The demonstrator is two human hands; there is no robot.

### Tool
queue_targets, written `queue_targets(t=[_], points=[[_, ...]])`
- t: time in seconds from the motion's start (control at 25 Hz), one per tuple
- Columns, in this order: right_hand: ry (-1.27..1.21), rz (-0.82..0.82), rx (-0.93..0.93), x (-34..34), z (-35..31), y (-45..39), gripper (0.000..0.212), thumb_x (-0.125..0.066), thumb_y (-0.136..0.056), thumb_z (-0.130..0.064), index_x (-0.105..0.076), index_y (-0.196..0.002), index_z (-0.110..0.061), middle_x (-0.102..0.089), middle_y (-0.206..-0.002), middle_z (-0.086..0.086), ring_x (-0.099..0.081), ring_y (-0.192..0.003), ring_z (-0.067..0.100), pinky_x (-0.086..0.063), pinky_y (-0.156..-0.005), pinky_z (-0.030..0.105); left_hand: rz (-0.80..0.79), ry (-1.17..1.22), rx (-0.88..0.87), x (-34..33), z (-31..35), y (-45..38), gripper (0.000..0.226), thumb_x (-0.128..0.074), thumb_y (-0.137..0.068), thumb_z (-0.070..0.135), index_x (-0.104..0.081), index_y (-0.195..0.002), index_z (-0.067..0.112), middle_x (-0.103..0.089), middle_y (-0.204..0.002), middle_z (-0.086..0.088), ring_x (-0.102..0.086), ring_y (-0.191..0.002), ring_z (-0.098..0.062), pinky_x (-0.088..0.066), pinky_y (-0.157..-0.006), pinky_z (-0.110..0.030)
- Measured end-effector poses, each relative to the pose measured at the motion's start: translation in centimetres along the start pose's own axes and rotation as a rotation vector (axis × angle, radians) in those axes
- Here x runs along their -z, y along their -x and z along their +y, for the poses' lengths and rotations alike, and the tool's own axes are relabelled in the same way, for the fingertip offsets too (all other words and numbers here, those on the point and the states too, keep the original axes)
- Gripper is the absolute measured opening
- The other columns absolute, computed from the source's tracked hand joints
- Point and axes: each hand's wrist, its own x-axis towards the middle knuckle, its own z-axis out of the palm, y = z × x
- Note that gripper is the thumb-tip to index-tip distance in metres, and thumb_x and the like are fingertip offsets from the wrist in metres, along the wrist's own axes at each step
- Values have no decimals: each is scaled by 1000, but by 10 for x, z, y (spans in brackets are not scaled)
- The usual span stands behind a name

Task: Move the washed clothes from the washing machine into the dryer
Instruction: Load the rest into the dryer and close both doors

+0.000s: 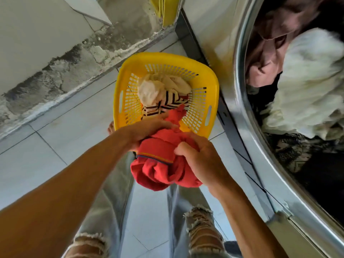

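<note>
While both hands hold it above the near rim of the basket, the red garment (162,161) hangs as a bunched wad over the person's torn pale jeans (115,211), so the coming move turns on where the open drum lies from that grip: to the right and a little forward. Left hand (149,130) wraps the far upper side of the wad, fingers curled into the cloth; right hand (201,161) clamps the near right side, thumb pressed over a fold. Both grips are closed on fabric, not loose. The wad has no clear long axis, roughly round, with a striped hem band showing across its front. Right hand sits nearer the machine; judged from this, the right arm would lead a swing rightward, left hand following or letting go. Just beyond the hands, the yellow laundry basket (130,71) stands on the tiled floor (55,127), touching or just beside the machine front. In it lie a cream garment (149,90) and a striped garment (167,103). To the right, the steel door ring (247,116) frames the drum, which already holds a white fluffy item (307,81), a pinkish-brown cloth (264,53) and a dark patterned piece (290,151). Which machine this is cannot be told for sure; likely the dryer. Farthest off, a stained wall base (74,62).
</note>
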Motion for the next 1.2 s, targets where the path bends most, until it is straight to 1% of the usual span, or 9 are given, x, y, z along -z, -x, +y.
queue_targets(t=[0.12, 0.24, 0.4, 0.52, 0.6, 0.76, 0.84, 1.0, 1.2], points=[[112, 53, 119, 15, -1, 17, 85, -80, -52, -46, -49, -132, -50, -42, -142, 0, -47, -129, 10, -41, -109, 35, -119, 161, -20, -41, -2, 15, 55, -56, -69, 7, -60, -123, 12, -68, -98, -13, -64, -71, -17, -54, -65, -26], [-43, 134, 188, 59, 6, 25, 79, -86, -52, -24, -57, -125, -36, -65, -125, -7, -63, -115, 12, -49, -103, 44, -221, 316, -28, -109, 16, 19, 19, -51, -80, 11, -68, -87, 12, -71, -76, -10, -67, -61, -18, -58, -65, -26], [119, 516, 245, 174, 4, 56, 49, -72, -62, -12, -62, -104, -35, -72, -102, -11, -69, -97, 15, -55, -90, 49, -251, 147, -208, -227, 57, 22, 27, -55, -89, 13, -64, -115, 15, -68, -114, -17, -64, -100, -27, -51, -98, -40], [304, 995, 245, 267, 16, 82, 49, -70, -60, -20, -59, -105, -37, -70, -103, -12, -67, -98, 14, -54, -90, 45, -245, -201, -432, -290, 93, 21, 51, -63, -88, 18, -51, -134, 37, -62, -108, 11, -60, -89, -4, -50, -72, -9], [464, 1163, 144, 313, 33, 76, 71, -72, -57, -34, -50, -125, -41, -61, -128, 1, -59, -118, 23, -47, -103, 44, -212, -300, -454, -300, 105, 10, 54, -61, -90, 24, -46, -140, 38, -56, -118, 10, -58, -94, -5, -45, -70, -10], [674, 1004, -237, 316, 46, 30, 75, -74, -74, -44, -43, -141, -33, -40, -147, 20, -41, -134, 36, -36, -111, 44, 12, -368, -377, -247, 76, -9, 41, -54, -92, 18, -58, -130, 30, -63, -124, 0, -61, -102, -18, -49, -84, -28], [614, 990, -52, 271, 33, 5, 40, -62, -81, -28, -61, -120, -21, -57, -127, 14, -52, -118, 32, -45, -100, 41, 180, -395, -319, -200, 50, -11, 35, -52, -91, 14, -65, -120, 30, -67, -114, -2, -63, -98, -21, -48, -79, -25], [525, 689, 428, 134, 6, -35, 27, -55, -77, -14, -67, -101, -19, -66, -96, 6, -64, -87, 26, -53, -77, 41, 387, -339, -118, -107, 17, -5, 31, -55, -87, 12, -65, -112, 28, -70, -96, -9, -60, -74, -24, -53, -68, -36], [715, 207, 263, 15, -29, -131, 45, -58, -84, -20, -57, -129, -18, -65, -122, 12, -61, -113, 32, -52, -88, 40, 631, -287, -46, -9, -4, -13, 35, -57, -86, 19, -58, -120, 21, -67, -109, -16, -63, -99, -36, -46, -72, -34]])
